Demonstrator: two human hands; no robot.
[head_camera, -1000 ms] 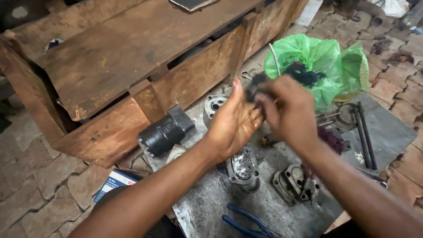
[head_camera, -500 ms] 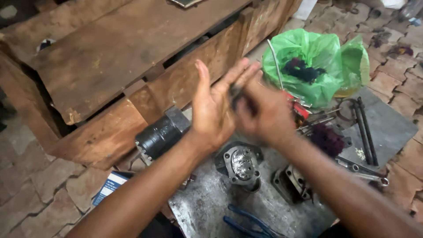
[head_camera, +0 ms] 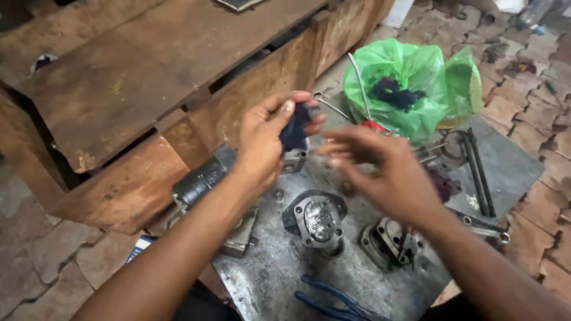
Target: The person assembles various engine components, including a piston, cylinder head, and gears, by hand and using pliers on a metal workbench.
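— What do we see in the left hand (head_camera: pixel 264 139)?
— Its grip is closed on a dark, crumpled rag (head_camera: pixel 295 126), above the grey metal plate (head_camera: pixel 267 279).
— And the right hand (head_camera: pixel 386 172)?
— Open, blurred, holding nothing, just beside the rag, above the round metal pump housing (head_camera: pixel 316 219).

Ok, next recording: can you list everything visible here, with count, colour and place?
rag: one, dark blue, held in the left hand
pump housing: one, grey metal, centre of the plate
cover part: one, grey, right of the housing
cylinder: one, black, left edge of the plate
pliers: one, blue handles, bottom of the plate
bag: one, green, holding dark scraps, upper right
rods: two, dark, right side
spanner: one, silver, lower right
plate: one, grey steel, on the brick floor
bench: one, brown wood, left
left hand: grip closed on the rag
right hand: open, blurred, above the plate
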